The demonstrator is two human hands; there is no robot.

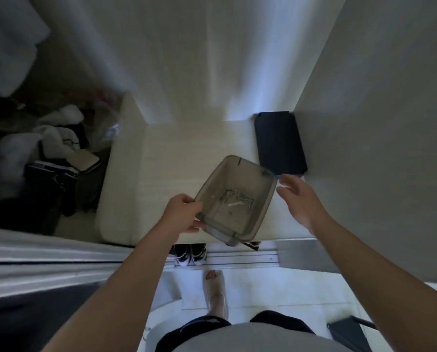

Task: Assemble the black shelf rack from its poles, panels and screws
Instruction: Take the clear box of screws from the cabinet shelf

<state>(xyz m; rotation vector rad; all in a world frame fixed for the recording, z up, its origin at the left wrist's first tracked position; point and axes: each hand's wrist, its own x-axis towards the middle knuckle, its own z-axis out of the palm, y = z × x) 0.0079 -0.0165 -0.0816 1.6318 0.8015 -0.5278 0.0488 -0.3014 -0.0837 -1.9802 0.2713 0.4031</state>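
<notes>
My left hand (184, 214) grips one grey bin (237, 174); my open right hand (301, 199) hovers beside it, one black panel (278, 143) beyond.

A black shelf panel (279, 143) is laid flat at the far right of the white surface (176, 158), against the wall. Just nearer, small blurred metal hardware (235, 199) is seen inside a tilted grey translucent tub (262, 209).

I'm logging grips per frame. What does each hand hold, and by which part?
The left hand grips the grey bin by its left rim. The right hand hovers open beside it, holding nothing.
</notes>
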